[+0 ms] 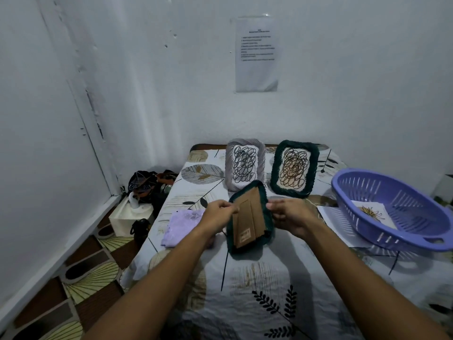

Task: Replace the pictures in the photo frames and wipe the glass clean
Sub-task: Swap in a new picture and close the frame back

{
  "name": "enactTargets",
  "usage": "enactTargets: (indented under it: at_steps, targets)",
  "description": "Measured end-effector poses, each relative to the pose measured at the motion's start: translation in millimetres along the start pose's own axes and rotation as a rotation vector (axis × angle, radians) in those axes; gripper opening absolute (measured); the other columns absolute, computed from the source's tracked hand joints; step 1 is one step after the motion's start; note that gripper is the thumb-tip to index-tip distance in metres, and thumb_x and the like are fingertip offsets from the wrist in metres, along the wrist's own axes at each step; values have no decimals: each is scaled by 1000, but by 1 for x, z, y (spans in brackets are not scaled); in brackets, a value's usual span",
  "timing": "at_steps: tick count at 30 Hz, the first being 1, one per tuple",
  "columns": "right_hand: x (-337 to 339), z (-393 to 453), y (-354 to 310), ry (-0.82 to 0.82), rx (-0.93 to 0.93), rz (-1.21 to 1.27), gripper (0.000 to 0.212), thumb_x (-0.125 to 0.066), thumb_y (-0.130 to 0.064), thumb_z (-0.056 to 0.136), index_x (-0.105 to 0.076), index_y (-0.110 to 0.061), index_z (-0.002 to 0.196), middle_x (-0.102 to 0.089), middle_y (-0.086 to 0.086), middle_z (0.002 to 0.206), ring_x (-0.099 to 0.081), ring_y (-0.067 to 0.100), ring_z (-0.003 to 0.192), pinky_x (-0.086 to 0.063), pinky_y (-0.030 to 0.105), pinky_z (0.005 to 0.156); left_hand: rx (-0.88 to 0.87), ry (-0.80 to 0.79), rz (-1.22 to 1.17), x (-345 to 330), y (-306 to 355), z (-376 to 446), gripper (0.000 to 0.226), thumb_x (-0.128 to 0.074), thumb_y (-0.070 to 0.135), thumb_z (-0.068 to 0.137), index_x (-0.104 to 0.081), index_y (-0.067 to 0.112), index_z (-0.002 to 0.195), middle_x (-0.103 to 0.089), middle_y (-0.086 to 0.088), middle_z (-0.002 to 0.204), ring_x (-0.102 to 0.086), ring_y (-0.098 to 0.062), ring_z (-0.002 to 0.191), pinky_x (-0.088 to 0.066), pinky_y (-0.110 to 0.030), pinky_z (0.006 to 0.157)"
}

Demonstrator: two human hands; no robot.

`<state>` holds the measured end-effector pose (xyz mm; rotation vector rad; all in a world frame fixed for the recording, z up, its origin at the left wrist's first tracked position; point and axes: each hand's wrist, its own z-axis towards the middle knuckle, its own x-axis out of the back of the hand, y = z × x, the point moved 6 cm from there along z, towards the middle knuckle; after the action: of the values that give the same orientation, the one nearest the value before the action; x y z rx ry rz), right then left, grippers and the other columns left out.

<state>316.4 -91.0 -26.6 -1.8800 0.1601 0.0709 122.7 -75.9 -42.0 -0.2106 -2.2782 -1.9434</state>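
A dark green rope-edged photo frame (pixel 250 217) is held upright above the table with its brown cardboard back toward me. My left hand (pixel 218 217) pinches its left edge and my right hand (pixel 291 214) grips its right edge. Behind it stand a grey-edged frame (pixel 245 165) and a second green-edged frame (pixel 294 168), both showing scribble pictures. A lilac cloth (pixel 181 225) lies on the table left of my left hand.
A purple plastic basket (pixel 392 207) at the right holds a picture sheet (pixel 372 213) and rests on white papers (pixel 331 214). The table carries a leaf-print cover (pixel 257 290). Left of the table on the floor are a white tissue box (pixel 132 215) and dark bags (pixel 149 185).
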Motion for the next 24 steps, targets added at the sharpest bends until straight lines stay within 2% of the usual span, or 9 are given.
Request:
enactTargets:
  at_steps: [3, 5, 8, 12, 14, 17, 19, 21, 24]
  targets:
    - [-16, -17, -33, 2, 186, -99, 20, -68, 4, 80, -65, 0, 100, -70, 12, 86, -67, 16, 66, -53, 27, 59, -8, -61, -216, -15, 33, -5, 21, -65, 28, 89, -67, 9, 97, -67, -7, 88, -62, -22, 79, -50, -34, 70]
    - [-28, -30, -51, 30, 361, -228, 18, -72, 2, 78, -67, -3, 94, -70, 11, 87, -69, 18, 73, -55, 26, 60, 28, -135, -349, -26, 49, -9, 22, -63, 29, 91, -66, 9, 99, -67, -5, 84, -65, -21, 77, -54, -37, 71]
    - [-43, -44, -64, 121, 609, -512, 17, -78, -6, 74, -70, -9, 90, -71, 6, 83, -70, 18, 77, -58, 31, 70, 59, -165, -554, -34, 57, -13, 19, -61, 19, 92, -63, 5, 105, -64, -7, 82, -63, -25, 75, -56, -46, 70]
    - [-51, -51, -65, 152, 706, -687, 26, -76, -26, 78, -70, -10, 98, -71, 1, 87, -67, 12, 78, -58, 31, 71, 81, -161, -733, -32, 46, -15, 24, -52, 14, 95, -58, 2, 115, -65, -12, 89, -62, -28, 82, -52, -42, 65]
    - [-43, -53, -68, 242, 718, -708, 23, -69, -32, 85, -69, -12, 97, -69, -1, 87, -65, 11, 77, -57, 35, 70, 119, -165, -810, -29, 38, -15, 24, -49, 17, 97, -56, 1, 114, -65, -13, 90, -60, -28, 86, -50, -42, 70]
    - [-17, -47, -65, 398, 645, -771, 25, -60, -27, 92, -65, -11, 111, -66, 4, 108, -60, 15, 93, -49, 30, 77, 181, -159, -863, -23, 24, -14, 29, -44, 23, 99, -61, 0, 106, -69, -15, 90, -62, -30, 89, -51, -43, 77]
    - [-2, -40, -51, 349, 472, -657, 33, -54, -20, 95, -55, -8, 127, -60, 8, 122, -55, 20, 100, -44, 28, 79, 202, -145, -866, -18, 16, -16, 30, -41, 23, 100, -62, 2, 97, -70, -15, 81, -62, -30, 85, -50, -44, 74]
    - [5, -34, -29, 238, 262, -416, 32, -49, -16, 97, -50, -9, 129, -59, 9, 115, -54, 22, 92, -49, 34, 74, 228, -136, -862, -16, 6, -17, 32, -39, 23, 101, -62, 2, 95, -70, -15, 78, -62, -30, 83, -51, -44, 74]
    - [3, -31, 2, 97, 16, -98, 23, -41, -10, 100, -54, -8, 119, -59, 11, 95, -56, 24, 79, -49, 34, 61, 270, -125, -855, -18, -7, -16, 34, -37, 22, 101, -63, 1, 96, -70, -17, 79, -63, -31, 81, -53, -44, 74]
